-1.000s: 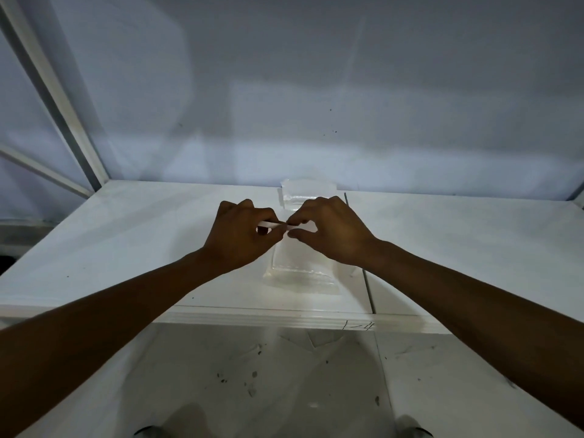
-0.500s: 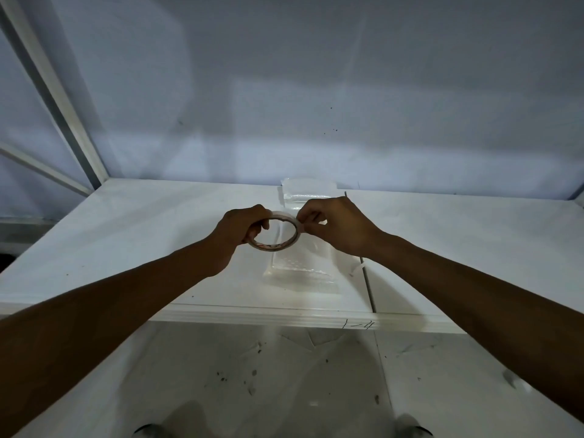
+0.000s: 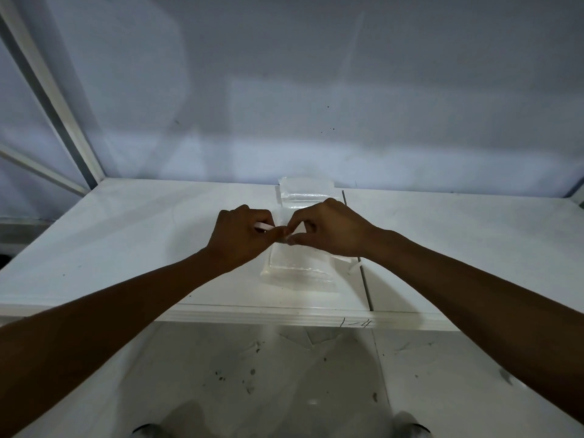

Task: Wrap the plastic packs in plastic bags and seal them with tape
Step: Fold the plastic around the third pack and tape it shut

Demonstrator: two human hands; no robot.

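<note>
A clear plastic bag with a pack inside (image 3: 298,270) lies flat on the white table (image 3: 126,248), near its front edge. Just above the bag, my left hand (image 3: 243,237) grips a roll of tape (image 3: 264,226), of which only a thin white edge shows between the fingers. My right hand (image 3: 328,230) meets it fingertip to fingertip and pinches the tape's loose end at the roll. A stack of clear plastic packs (image 3: 306,191) sits behind the hands against the wall.
A grey wall rises right behind the table. A white metal frame post (image 3: 53,99) slants up at the left. A seam (image 3: 365,282) splits the tabletop right of the bag. Below the front edge is a stained white floor (image 3: 268,374).
Half a second ago the tape roll faced me as an open ring; now it is turned edge-on and mostly hidden in my left hand. Both hands stay together above the bag.
</note>
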